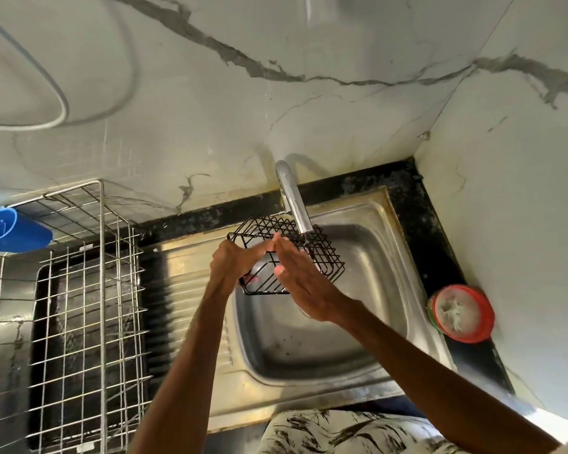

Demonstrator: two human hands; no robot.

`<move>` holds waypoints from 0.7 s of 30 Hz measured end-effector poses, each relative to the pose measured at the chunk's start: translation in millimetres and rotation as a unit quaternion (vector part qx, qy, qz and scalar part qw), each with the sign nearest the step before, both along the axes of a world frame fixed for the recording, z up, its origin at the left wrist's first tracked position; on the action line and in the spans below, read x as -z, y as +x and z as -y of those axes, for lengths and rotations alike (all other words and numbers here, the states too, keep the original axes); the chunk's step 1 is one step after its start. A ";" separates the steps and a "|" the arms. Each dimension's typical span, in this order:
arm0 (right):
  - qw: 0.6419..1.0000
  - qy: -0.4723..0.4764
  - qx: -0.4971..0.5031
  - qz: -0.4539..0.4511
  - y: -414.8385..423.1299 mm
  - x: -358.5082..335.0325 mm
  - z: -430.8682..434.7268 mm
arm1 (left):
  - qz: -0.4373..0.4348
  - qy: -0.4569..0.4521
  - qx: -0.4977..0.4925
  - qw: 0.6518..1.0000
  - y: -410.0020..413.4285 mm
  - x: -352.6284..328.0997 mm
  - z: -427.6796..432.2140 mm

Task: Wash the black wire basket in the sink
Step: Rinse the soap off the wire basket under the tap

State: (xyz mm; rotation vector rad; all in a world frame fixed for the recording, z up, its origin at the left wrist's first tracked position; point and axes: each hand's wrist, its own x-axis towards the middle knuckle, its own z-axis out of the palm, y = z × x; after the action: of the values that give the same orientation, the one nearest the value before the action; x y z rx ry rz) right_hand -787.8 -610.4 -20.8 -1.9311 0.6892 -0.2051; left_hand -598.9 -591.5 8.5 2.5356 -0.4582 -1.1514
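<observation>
The black diamond-mesh wire basket (pixel 323 253) is hanging tilted over the stainless steel sink (pixel 292 348), beneath the chrome tap (pixel 292 198). The left hand (pixel 232 265) is gripping its left rim. The right hand (pixel 304 286), fingers straight, is pressing flat against its front. The hands are hiding part of its interior. Right of the right hand, a red round tub (pixel 461 312) is holding something white.

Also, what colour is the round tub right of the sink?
The round tub is red, whitish inside; head view.
</observation>
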 end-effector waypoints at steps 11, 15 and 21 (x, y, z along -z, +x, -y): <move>0.988 0.033 0.110 -0.099 14.1 12.4 53.0 | -0.080 0.002 -0.011 0.997 7.5 -26.3 29.2; 0.999 -0.023 0.017 -0.045 25.4 -14.8 16.5 | -0.077 0.029 0.016 0.996 12.0 -23.7 29.1; 0.993 -0.096 0.036 -0.061 -21.0 24.4 -4.7 | -0.093 0.034 -0.016 0.995 12.5 -23.6 23.9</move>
State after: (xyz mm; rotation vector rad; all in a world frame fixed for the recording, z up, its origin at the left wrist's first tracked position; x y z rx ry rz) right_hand -808.8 -605.7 -45.2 -2.1168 0.8461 -0.2055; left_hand -586.4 -615.3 32.1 2.4526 -0.3348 -1.3960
